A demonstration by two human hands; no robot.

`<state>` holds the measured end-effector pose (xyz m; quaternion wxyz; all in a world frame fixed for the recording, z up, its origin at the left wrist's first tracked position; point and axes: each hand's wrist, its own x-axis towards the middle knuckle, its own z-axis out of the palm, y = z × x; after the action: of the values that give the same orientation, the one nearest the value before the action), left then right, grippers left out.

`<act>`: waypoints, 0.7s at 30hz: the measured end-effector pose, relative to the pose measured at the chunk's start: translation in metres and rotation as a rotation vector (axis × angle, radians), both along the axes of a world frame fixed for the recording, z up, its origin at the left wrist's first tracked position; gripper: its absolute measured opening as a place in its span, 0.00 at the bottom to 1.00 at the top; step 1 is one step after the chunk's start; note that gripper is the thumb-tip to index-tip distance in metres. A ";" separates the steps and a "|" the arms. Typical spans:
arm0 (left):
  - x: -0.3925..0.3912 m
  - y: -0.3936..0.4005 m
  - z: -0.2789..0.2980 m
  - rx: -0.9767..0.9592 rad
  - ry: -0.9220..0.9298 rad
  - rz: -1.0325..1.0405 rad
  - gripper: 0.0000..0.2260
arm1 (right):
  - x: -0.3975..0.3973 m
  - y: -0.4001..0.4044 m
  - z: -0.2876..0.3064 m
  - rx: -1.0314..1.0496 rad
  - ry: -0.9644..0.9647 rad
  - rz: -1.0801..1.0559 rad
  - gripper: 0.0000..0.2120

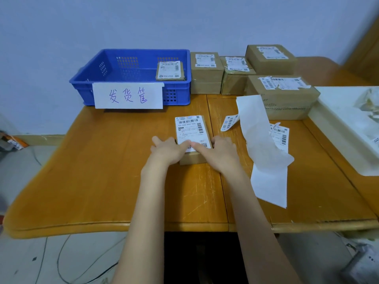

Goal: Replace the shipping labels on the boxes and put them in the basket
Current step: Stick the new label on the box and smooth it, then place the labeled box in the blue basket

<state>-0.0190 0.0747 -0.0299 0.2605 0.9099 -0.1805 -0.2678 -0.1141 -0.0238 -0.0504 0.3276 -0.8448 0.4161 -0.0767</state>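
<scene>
Wooden tabletop (102, 171). Blue basket (131, 78) at rear left, one labelled box (170, 71) inside, right corner. Four brown boxes (272, 58) stacked beside it, torn labels. Strip of backing paper (264, 152) trailing at right. Small box (193, 138) at centre, fresh label (190, 128) on top. Left hand (170, 148) and right hand (219, 150) lie flat, fingers spread, pressing label's near edge.

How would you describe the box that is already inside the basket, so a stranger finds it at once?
Find the blue basket at the table's back left. The small flat box lies in its right rear corner. Unlike the boxes stacked outside, its white label is smooth, not torn.
</scene>
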 end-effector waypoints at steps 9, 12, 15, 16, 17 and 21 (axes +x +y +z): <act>0.007 0.010 0.007 -0.482 0.053 0.118 0.25 | 0.015 0.008 0.006 0.246 -0.399 -0.074 0.23; 0.024 0.011 0.021 -0.562 0.062 0.172 0.26 | 0.034 0.007 0.027 0.286 -0.452 -0.070 0.21; 0.045 0.007 0.034 -0.629 0.054 0.261 0.26 | 0.060 0.004 0.047 0.277 -0.515 -0.077 0.22; 0.051 0.004 0.038 -0.641 0.036 0.274 0.24 | 0.070 0.003 0.053 0.272 -0.531 -0.078 0.22; 0.058 0.000 0.043 -0.647 0.011 0.274 0.23 | 0.079 0.001 0.059 0.267 -0.546 -0.082 0.23; 0.095 -0.021 0.060 -0.582 -0.078 0.238 0.22 | 0.118 -0.015 0.074 0.250 -0.609 -0.118 0.21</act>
<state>0.0757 0.0534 0.0301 0.5325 0.8214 -0.1515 -0.1374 0.0042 -0.0386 0.0240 0.5328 -0.7108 0.3535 -0.2931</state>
